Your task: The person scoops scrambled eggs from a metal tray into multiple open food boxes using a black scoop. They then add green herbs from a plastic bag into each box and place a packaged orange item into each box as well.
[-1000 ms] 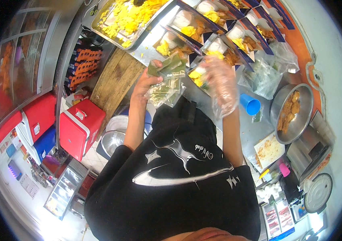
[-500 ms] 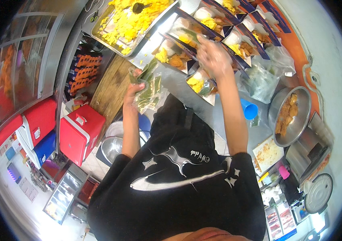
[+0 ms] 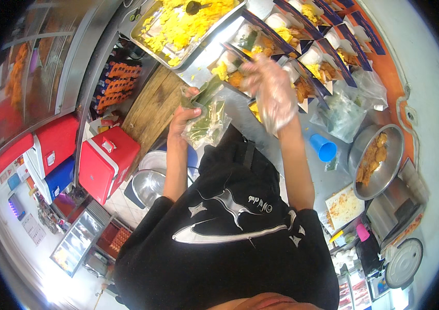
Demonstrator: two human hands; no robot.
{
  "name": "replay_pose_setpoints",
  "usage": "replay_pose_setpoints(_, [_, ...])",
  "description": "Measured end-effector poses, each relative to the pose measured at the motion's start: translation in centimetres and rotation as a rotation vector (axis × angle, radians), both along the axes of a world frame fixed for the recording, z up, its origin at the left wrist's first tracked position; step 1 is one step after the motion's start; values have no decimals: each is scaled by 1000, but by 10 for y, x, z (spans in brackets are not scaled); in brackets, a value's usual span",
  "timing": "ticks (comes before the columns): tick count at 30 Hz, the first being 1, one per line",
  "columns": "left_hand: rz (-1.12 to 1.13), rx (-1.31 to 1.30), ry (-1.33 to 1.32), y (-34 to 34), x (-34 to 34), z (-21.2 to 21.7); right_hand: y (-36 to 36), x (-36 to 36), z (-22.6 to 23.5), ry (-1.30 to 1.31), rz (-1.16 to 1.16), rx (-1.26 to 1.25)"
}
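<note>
My left hand (image 3: 179,120) is closed around a clear plastic bag (image 3: 210,129) with dark green leaf-like pieces in it, its thumb pressed on the front. My right hand (image 3: 273,95), in a clear plastic glove, hangs over the near meal boxes; motion smears its fingers, so their grip cannot be told. Beyond it stand rows of open dark-blue meal boxes (image 3: 328,44) with white rice, yellow egg and browned fried pieces. One far-left box holds a dark green piece (image 3: 251,39) on its rice. The nearest box is partly hidden under my right hand.
A metal tray (image 3: 176,63) of yellow egg with a black scoop (image 3: 194,7) lies at far left. To the right are plastic bags (image 3: 340,111), a blue cup (image 3: 323,149) and a steel bowl (image 3: 356,181) of fried pieces. A red cooler (image 3: 98,165) stands left.
My right hand has moved back toward me from the far-left box. The green piece it held is now in that box. My left hand still grips the bag; the view has shifted slightly.
</note>
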State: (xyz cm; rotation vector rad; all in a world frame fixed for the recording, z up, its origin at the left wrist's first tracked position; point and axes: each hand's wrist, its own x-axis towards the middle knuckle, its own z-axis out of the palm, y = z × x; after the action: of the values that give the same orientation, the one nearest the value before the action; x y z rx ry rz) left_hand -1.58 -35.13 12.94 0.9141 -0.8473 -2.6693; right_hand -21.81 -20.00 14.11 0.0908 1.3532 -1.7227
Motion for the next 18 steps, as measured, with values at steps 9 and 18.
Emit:
replay_pose_setpoints(9, [-269,-327,25,-7,-28,4,11,20,60,414,70,298])
replay_pose_setpoints(18, [-133,-155,31,-11,-9,4,16,-154,-49,-153,-233,-100])
